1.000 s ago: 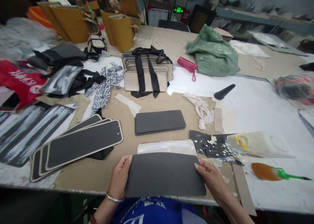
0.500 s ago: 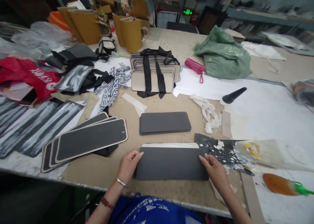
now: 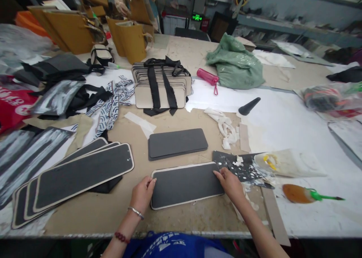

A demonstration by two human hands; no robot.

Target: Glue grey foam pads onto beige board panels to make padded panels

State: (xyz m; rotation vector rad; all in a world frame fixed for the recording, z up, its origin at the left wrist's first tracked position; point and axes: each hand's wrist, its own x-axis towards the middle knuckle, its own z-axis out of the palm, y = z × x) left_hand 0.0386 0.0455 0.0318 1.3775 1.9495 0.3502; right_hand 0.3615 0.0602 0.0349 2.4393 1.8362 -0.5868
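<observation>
A dark grey rounded rectangular panel [image 3: 185,186] lies on a slightly larger light-edged board, whose pale rim shows around it. My left hand [image 3: 143,193] pinches the panel at its left end, thumb on top. At the upper right corner, my right hand [image 3: 229,182] pinches it between thumb and fingers. Just beyond lies a small stack of bare dark grey panels [image 3: 178,143]. On the left, several dark panels with pale borders [image 3: 85,175] are fanned in an overlapping pile.
Strapped boards [image 3: 161,86] stand at the back. A glue-spattered black sheet [image 3: 232,165], a bag with a yellow piece [image 3: 288,163] and an amber bottle with a green nozzle [image 3: 299,194] lie right. A black tapered tool [image 3: 249,106] rests farther back.
The dark grey panel has shifted away from me onto the board, covering the whitish strip at its far edge; a pale rim now shows around it. The view has turned right.
</observation>
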